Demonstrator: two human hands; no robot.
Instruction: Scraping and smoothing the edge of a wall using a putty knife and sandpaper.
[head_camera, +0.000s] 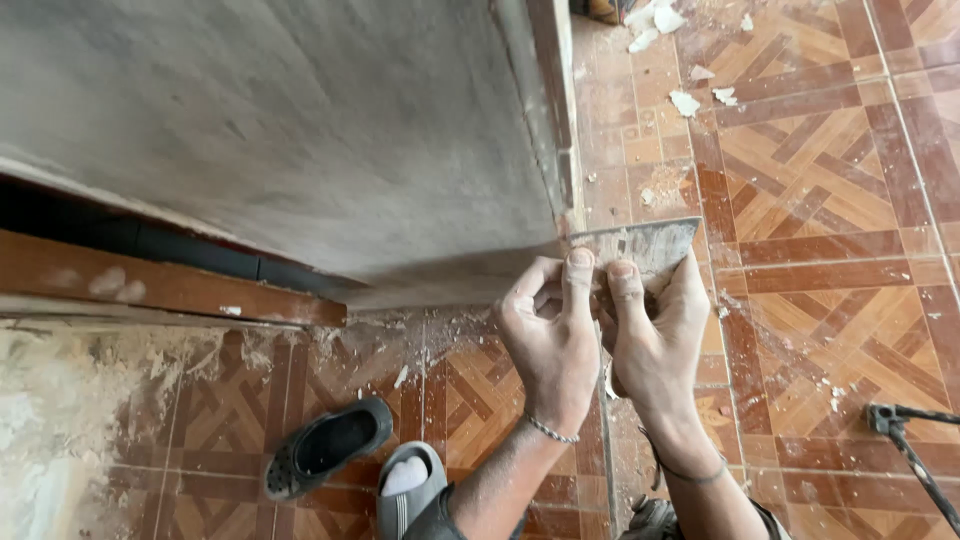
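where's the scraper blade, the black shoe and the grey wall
scraper blade (640, 243), head view, on the bare metal above the thumbs
black shoe (325, 447), head view, on its open top
grey wall (300, 130), head view, on the flat plastered face

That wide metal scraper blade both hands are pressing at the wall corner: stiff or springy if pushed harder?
The scraper blade looks thin and flat, so probably slightly springy. The left hand and right hand both brace it with thumbs. Its plaster-crusted face likely grips well.
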